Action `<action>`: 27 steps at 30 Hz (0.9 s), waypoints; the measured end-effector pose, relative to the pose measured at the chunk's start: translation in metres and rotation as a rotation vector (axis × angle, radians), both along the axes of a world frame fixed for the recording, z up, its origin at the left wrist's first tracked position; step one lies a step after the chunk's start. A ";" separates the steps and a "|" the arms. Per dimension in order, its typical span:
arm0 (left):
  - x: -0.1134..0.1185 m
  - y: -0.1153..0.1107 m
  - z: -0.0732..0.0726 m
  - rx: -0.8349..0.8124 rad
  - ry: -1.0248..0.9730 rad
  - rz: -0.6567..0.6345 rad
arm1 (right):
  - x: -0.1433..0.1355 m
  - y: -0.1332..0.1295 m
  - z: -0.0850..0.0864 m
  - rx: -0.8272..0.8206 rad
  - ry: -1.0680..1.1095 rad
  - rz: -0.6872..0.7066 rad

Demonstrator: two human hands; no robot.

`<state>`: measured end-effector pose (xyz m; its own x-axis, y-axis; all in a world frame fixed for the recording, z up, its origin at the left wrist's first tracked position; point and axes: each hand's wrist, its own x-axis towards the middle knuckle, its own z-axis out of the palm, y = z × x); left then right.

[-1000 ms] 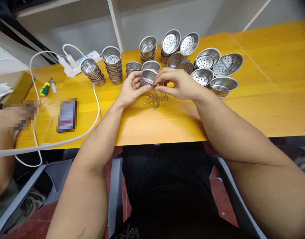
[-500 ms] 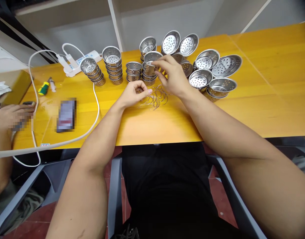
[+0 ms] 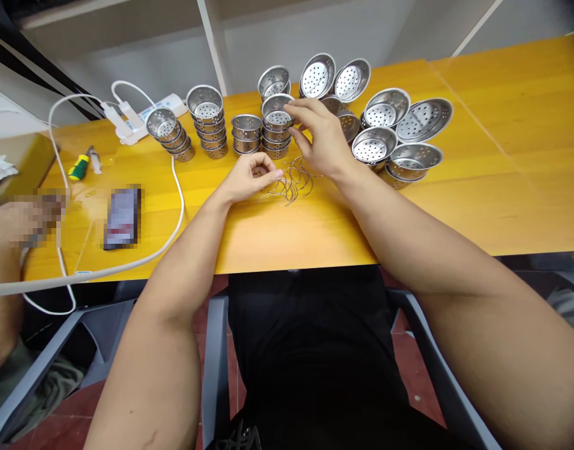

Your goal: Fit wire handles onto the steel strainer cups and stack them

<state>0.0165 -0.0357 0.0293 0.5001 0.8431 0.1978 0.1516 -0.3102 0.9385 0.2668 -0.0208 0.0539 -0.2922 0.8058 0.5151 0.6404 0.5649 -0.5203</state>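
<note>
My right hand is at a stack of perforated metal cups. Its thumb and fingers are apart, and the fingertips overlap the rim of the top cup; I see no grip on it. My left hand rests on the table, fingers loosely curled with a gap to the thumb, and nothing visible is held. Just beyond that thumb lies a loose heap of thin curved wires. A shorter cup stack stands behind my left hand.
More cup stacks stand at the left, and wider perforated bowls at the right. A power strip with a white cable, a phone and a screwdriver are left. Another person's hand is at the far left.
The stack by my right hand has shifted slightly left and stands straighter, and my right fingers sit nearer its right rim. My left hand has stayed put. The view has moved a little.
</note>
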 end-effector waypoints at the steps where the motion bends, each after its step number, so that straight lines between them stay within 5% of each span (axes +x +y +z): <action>1: 0.000 -0.001 0.001 -0.009 0.004 0.000 | 0.002 -0.004 0.007 0.012 -0.009 -0.019; 5: 0.001 -0.002 0.001 -0.037 0.016 0.015 | 0.029 -0.011 0.026 0.140 -0.057 -0.273; 8: 0.001 -0.002 0.000 -0.045 0.029 0.002 | 0.062 0.003 0.017 0.059 -0.086 -0.437; 12: -0.001 -0.003 -0.001 -0.047 0.044 -0.026 | 0.094 0.032 -0.014 -0.052 -0.031 -0.294; 15: -0.004 -0.003 -0.002 -0.027 0.059 -0.056 | 0.100 0.047 -0.025 -0.030 -0.039 -0.316; 18: -0.007 0.001 -0.007 0.035 0.051 -0.077 | 0.097 0.047 -0.017 0.045 0.001 -0.330; 22: -0.010 0.014 -0.020 0.229 -0.020 0.021 | 0.076 0.021 0.009 0.158 0.140 -0.168; 27: -0.009 0.032 -0.029 0.573 0.049 0.071 | 0.021 -0.018 0.014 0.044 0.119 0.056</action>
